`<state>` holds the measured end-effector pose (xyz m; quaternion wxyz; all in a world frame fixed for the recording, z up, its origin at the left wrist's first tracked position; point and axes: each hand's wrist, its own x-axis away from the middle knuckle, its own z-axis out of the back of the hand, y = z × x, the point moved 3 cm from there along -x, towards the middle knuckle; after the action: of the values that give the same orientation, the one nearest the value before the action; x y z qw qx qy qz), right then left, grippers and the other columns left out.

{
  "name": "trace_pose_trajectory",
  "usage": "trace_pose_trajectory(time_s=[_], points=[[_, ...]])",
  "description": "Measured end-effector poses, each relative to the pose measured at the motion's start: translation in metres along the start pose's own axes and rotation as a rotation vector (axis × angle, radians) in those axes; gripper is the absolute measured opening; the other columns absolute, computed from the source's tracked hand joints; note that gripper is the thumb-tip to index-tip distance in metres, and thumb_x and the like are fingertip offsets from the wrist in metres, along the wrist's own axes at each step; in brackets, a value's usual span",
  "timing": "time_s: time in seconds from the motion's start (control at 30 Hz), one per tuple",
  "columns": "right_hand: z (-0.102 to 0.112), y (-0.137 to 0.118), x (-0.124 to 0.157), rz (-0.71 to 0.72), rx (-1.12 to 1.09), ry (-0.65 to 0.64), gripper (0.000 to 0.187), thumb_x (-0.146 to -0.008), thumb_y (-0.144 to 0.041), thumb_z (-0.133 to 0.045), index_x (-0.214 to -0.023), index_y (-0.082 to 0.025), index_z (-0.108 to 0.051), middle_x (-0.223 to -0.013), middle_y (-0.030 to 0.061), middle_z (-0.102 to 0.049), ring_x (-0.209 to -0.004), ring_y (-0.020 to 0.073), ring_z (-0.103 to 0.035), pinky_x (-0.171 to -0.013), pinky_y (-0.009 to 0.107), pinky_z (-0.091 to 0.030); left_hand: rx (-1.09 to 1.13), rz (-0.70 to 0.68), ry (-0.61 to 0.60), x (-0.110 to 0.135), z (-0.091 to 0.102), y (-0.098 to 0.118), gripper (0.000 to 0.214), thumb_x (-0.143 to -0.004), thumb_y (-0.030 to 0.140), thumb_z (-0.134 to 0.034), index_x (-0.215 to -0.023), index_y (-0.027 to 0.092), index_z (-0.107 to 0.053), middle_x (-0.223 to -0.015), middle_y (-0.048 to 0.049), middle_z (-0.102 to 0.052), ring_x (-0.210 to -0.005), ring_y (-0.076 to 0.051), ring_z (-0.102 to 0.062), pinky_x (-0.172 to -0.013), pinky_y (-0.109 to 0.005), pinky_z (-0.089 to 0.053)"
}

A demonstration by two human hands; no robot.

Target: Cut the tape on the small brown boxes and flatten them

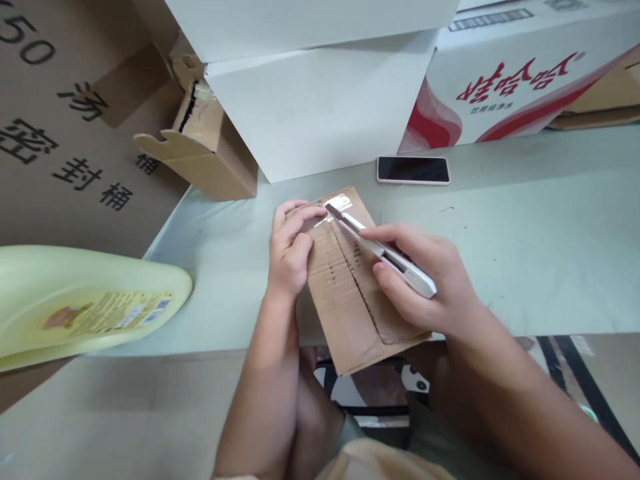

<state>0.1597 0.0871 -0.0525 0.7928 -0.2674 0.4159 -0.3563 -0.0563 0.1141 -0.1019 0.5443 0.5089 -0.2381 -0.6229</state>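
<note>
Closest to us, our two forearms rise from the bottom edge, cut off at the elbows. They hide part of our lap below the near end of the cardboard piece.

That cardboard piece lies flat on the pale green table. Its long axis runs away from us and its near end hangs over the table's edge.

Our left hand grips the far left corner of the cardboard, fingers curled over the edge and the thumb out of sight. Our right hand is clenched around the handle of a white utility knife.

The knife's long axis slants from near right to far left across the cardboard. Its blade points at a shiny tape patch at the cardboard's far end, and we cannot make out the very tip there.

Beyond the cardboard, a dark phone lies face up with a plain white box behind it. Right of that box, a red-and-white carton shows big red characters upside down, and the small line under them is too fine to read.

Left of the cardboard, a brown carton shows "50" and "密封桶", with the rest cropped. Nearer, a yellow jug is cut off at the left edge and its label is blurred.
</note>
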Motion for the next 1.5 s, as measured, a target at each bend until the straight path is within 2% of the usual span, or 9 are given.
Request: trace_pose_trajectory(time_s=[0.17,0.37,0.53,0.67,0.8,1.03,1.2,1.4,1.5], points=[[-0.004,-0.003,0.000,0.047,0.054,0.002,0.030,-0.091,-0.014,-0.057,-0.118,-0.023,-0.064,-0.096,0.0037,-0.076,-0.074,0.0172,-0.069,-0.068,0.030,-0.055,0.008,-0.001,0.007,0.000,0.000,0.000,0.036,-0.080,0.019,-0.051,-0.102,0.028,-0.079,-0.123,-0.0087,-0.067,-0.132,-0.030,-0.059,-0.120,-0.048,-0.051],[-0.006,-0.006,-0.001,0.079,0.120,-0.008,0.029,-0.092,-0.015,-0.055,-0.118,-0.020,-0.064,-0.087,0.0031,-0.072,-0.074,0.0177,-0.068,-0.067,0.029,-0.053,-0.009,-0.008,-0.001,0.000,0.000,0.001,0.035,-0.081,0.021,-0.051,-0.102,0.029,-0.078,-0.123,-0.0087,-0.066,-0.131,-0.030,-0.058,-0.121,-0.049,-0.049],[-0.008,-0.006,-0.001,0.071,0.163,-0.033,0.029,-0.093,-0.016,-0.055,-0.120,-0.021,-0.065,-0.094,0.0050,-0.076,-0.078,0.0198,-0.070,-0.070,0.031,-0.054,-0.028,0.008,-0.004,0.000,0.001,0.001,0.034,-0.081,0.021,-0.051,-0.100,0.030,-0.078,-0.124,-0.0077,-0.066,-0.131,-0.031,-0.057,-0.121,-0.049,-0.049],[-0.008,-0.005,-0.001,0.072,0.147,-0.025,0.030,-0.090,-0.015,-0.056,-0.118,-0.018,-0.066,-0.091,0.0054,-0.074,-0.074,0.0194,-0.068,-0.068,0.031,-0.053,-0.031,0.008,-0.003,0.000,0.001,0.003,0.035,-0.081,0.022,-0.051,-0.101,0.029,-0.079,-0.124,-0.0082,-0.066,-0.132,-0.031,-0.057,-0.122,-0.049,-0.048],[-0.007,-0.004,0.000,0.086,0.093,-0.006,0.031,-0.085,-0.014,-0.057,-0.114,-0.021,-0.065,-0.086,0.0027,-0.072,-0.069,0.0179,-0.065,-0.067,0.029,-0.052,-0.018,0.005,-0.007,0.000,0.001,0.004,0.033,-0.081,0.023,-0.051,-0.100,0.028,-0.077,-0.123,-0.0093,-0.066,-0.131,-0.031,-0.058,-0.119,-0.048,-0.049],[-0.006,-0.004,0.001,0.081,0.112,-0.011,0.030,-0.086,-0.016,-0.056,-0.114,-0.023,-0.065,-0.086,0.0020,-0.073,-0.069,0.0182,-0.065,-0.068,0.030,-0.053,0.140,0.064,0.077,0.003,-0.005,-0.005,0.035,-0.080,0.028,-0.054,-0.114,0.031,-0.053,-0.114,-0.0034,-0.062,-0.111,-0.024,-0.062,-0.105,-0.040,-0.051],[-0.006,-0.004,0.001,0.103,0.098,-0.012,0.031,-0.085,-0.015,-0.055,-0.113,-0.022,-0.065,-0.081,0.0010,-0.069,-0.065,0.0166,-0.060,-0.063,0.029,-0.050,0.165,0.071,0.066,0.004,-0.007,-0.003,0.028,-0.083,0.031,-0.055,-0.111,0.029,-0.051,-0.109,-0.0027,-0.060,-0.108,-0.023,-0.062,-0.101,-0.038,-0.051],[0.000,-0.008,0.004,0.133,0.023,0.019,0.028,-0.081,-0.012,-0.054,-0.105,-0.023,-0.065,-0.069,-0.0024,-0.059,-0.055,0.0141,-0.052,-0.055,0.029,-0.045,0.229,0.067,0.059,0.003,-0.007,-0.001,0.028,-0.082,0.032,-0.058,-0.110,0.029,-0.052,-0.106,-0.0032,-0.060,-0.105,-0.025,-0.061,-0.099,-0.040,-0.051],[0.007,-0.006,0.012,0.083,-0.067,0.133,0.028,-0.083,-0.014,-0.056,-0.106,-0.024,-0.067,-0.071,-0.0020,-0.061,-0.053,0.0139,-0.053,-0.051,0.029,-0.043,0.226,0.084,0.100,0.002,-0.007,-0.004,0.032,-0.079,0.031,-0.059,-0.110,0.029,-0.052,-0.106,-0.0041,-0.059,-0.108,-0.026,-0.060,-0.100,-0.041,-0.051]])
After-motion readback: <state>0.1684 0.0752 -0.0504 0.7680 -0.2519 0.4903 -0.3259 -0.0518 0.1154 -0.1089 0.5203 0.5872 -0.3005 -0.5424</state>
